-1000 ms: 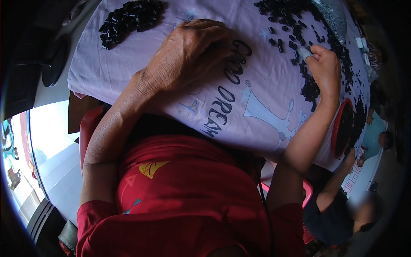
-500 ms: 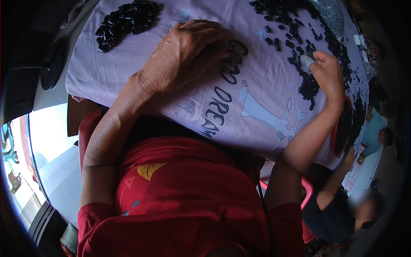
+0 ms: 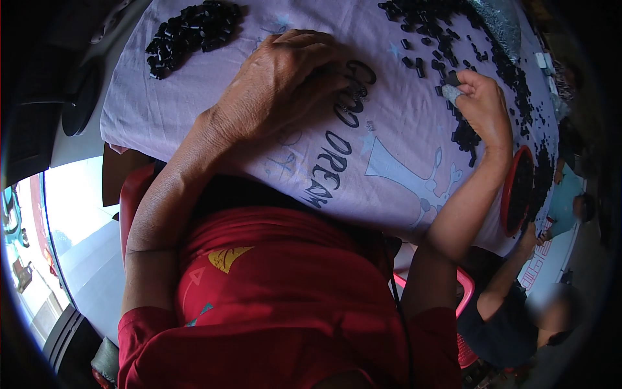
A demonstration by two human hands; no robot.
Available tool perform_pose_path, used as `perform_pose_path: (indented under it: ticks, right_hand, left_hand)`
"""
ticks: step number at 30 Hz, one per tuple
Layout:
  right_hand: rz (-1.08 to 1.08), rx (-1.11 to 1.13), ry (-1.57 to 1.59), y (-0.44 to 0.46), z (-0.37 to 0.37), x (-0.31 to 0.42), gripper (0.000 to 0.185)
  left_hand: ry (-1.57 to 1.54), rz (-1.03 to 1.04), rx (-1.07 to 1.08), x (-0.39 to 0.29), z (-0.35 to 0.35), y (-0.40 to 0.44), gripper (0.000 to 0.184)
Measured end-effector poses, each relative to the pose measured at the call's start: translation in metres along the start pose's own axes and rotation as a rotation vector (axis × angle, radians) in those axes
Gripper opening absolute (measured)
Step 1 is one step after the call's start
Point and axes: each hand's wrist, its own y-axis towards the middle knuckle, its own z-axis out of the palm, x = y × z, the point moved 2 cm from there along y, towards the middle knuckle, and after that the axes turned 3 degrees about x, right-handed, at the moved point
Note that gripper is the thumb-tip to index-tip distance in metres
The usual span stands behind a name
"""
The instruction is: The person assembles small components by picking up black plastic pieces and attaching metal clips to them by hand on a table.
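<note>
My left hand (image 3: 285, 81) rests on the pink printed cloth (image 3: 246, 188), its fingers curled inward and bent down. The back of the hand hides the fingertips and anything they may hold. My right hand (image 3: 484, 107) is over the scattered small black cylindrical parts (image 3: 465, 135), thumb and forefinger drawn together among them. A greyish wrap (image 3: 451, 94) covers its thumb tip. Something dark shows at the forefinger's tip; whether it is a part or a covering I cannot make out.
A heap of black parts (image 3: 194, 32) lies at the upper left. More parts (image 3: 427, 26) spread along the far right, by a clear plastic bag (image 3: 499, 26). A red-rimmed bowl (image 3: 507, 201) of dark pieces stands right. Another person (image 3: 502, 327) sits at the lower right.
My right hand has moved a little to the left and toward the far side, over the scattered black parts. My left hand stays practically in place.
</note>
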Motion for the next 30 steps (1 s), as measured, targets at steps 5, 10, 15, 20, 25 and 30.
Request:
perform_pose_path:
  ticks: [5, 10, 15, 20, 25, 30]
  right_hand:
    - [-0.091, -0.151, -0.023, 0.001, 0.013, 0.015, 0.024]
    - [-0.126, -0.164, -0.008, 0.007, 0.019, 0.021, 0.026]
    - [-0.145, -0.206, 0.01, 0.009, 0.025, 0.028, 0.028]
    - [-0.204, -0.219, 0.112, 0.013, 0.029, 0.024, 0.029]
    - [-0.322, -0.208, 0.219, 0.019, 0.042, 0.024, 0.029]
    - [-0.369, -0.264, 0.253, 0.014, 0.053, 0.043, 0.026]
  left_hand:
    - [0.013, 0.002, -0.013, 0.0, 0.002, -0.001, 0.023]
    - [0.033, 0.012, 0.004, 0.0, 0.002, 0.0, 0.023]
    - [0.027, 0.012, -0.012, 0.0, 0.002, 0.0, 0.022]
    - [-0.018, 0.007, -0.01, 0.0, 0.002, 0.0, 0.021]
    - [-0.071, 0.006, -0.018, -0.001, 0.001, 0.0, 0.02]
    - [-0.081, -0.002, -0.045, -0.001, 0.002, 0.0, 0.02]
